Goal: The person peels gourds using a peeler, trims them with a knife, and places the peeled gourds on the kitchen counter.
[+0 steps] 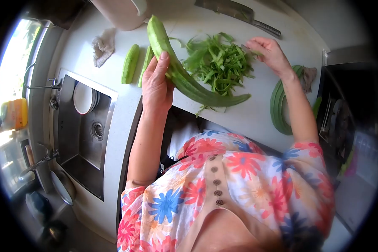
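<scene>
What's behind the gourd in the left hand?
Past the edges of the gourd: peelings and a green piece, on the counter. Whatever lies directly behind it is covered.

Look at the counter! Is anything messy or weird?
A little messy, yes: green peelings lie in a loose heap straight on the counter, with no bowl visible under them, and a few strays sit near its front edge. A cloth is crumpled near the sink.
</scene>
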The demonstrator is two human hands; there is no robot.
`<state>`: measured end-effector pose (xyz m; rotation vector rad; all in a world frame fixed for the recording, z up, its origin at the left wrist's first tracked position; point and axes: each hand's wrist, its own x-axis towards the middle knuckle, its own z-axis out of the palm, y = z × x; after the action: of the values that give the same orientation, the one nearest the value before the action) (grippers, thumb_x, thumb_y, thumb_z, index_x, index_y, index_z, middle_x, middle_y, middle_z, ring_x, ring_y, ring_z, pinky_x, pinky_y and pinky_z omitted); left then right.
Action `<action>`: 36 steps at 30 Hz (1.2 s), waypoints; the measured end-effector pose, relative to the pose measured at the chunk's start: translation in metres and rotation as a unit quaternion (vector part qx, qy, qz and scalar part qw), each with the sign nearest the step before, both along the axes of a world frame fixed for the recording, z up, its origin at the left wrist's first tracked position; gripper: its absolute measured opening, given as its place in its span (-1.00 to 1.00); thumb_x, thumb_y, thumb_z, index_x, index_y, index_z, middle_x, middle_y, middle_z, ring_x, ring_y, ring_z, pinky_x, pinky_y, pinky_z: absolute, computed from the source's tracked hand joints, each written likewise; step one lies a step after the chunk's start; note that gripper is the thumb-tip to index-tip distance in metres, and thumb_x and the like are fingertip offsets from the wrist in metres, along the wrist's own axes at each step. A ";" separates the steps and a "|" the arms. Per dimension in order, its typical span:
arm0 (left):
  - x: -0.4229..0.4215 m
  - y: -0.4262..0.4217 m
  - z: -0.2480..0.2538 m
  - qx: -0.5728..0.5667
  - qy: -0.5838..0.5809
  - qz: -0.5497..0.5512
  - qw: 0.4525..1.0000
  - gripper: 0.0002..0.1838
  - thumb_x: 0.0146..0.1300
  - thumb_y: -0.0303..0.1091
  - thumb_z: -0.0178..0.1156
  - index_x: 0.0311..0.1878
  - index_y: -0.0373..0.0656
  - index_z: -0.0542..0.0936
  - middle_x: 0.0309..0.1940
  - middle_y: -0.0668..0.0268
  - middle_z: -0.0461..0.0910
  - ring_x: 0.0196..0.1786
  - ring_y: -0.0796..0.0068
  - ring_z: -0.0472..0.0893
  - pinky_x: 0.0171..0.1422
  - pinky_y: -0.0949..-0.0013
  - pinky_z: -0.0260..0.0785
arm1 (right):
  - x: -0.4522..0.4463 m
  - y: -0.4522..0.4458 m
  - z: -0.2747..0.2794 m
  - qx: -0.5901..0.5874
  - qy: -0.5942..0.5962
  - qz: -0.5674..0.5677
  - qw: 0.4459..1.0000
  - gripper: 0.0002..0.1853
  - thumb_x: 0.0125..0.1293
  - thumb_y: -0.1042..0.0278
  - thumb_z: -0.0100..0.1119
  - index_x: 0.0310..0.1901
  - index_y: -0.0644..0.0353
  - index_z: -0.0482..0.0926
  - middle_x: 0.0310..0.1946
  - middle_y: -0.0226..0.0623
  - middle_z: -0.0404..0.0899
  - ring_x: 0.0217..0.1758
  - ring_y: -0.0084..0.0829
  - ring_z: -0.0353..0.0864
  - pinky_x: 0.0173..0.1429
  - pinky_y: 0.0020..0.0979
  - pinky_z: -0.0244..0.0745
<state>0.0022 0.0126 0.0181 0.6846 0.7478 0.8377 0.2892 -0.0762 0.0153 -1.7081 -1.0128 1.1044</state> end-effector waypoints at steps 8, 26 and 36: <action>0.008 -0.008 0.013 0.016 -0.037 0.014 0.999 -0.75 0.24 -0.34 0.22 -0.09 -0.24 0.47 -0.20 0.18 0.61 -0.16 0.29 0.65 -0.08 0.18 0.58 | -0.039 -0.058 0.025 0.019 0.197 0.049 0.979 -0.75 0.31 0.19 0.15 -0.20 0.22 0.61 -0.54 -0.53 0.49 -0.64 -0.75 0.29 -0.57 -0.71 0.19; -0.016 -0.064 0.074 0.249 0.150 -0.232 0.928 -0.78 0.24 -0.40 0.24 -0.13 -0.34 0.58 -0.40 0.34 0.62 -0.38 0.66 0.56 -0.26 0.57 0.43 | -0.089 -0.018 0.017 0.077 0.538 -0.048 0.838 -0.52 0.31 -0.16 0.02 -0.53 0.10 0.43 -0.74 -0.51 0.31 -0.77 -0.67 0.15 -0.61 -0.58 0.06; 0.012 -0.003 0.065 0.238 0.197 -0.332 0.891 -0.50 0.31 -0.24 0.14 0.21 -0.34 0.35 -0.30 0.15 0.58 -0.39 0.43 0.56 -0.25 0.39 0.46 | -0.097 -0.005 0.015 0.069 0.466 0.056 0.880 -0.64 0.30 -0.07 0.12 -0.22 0.09 0.52 -0.63 -0.45 0.41 -0.68 -0.67 0.23 -0.59 -0.62 0.12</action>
<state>0.0140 0.0092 0.0829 1.4844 0.5985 0.2322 0.1922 -0.0807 0.0305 -0.8005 -0.5325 1.6388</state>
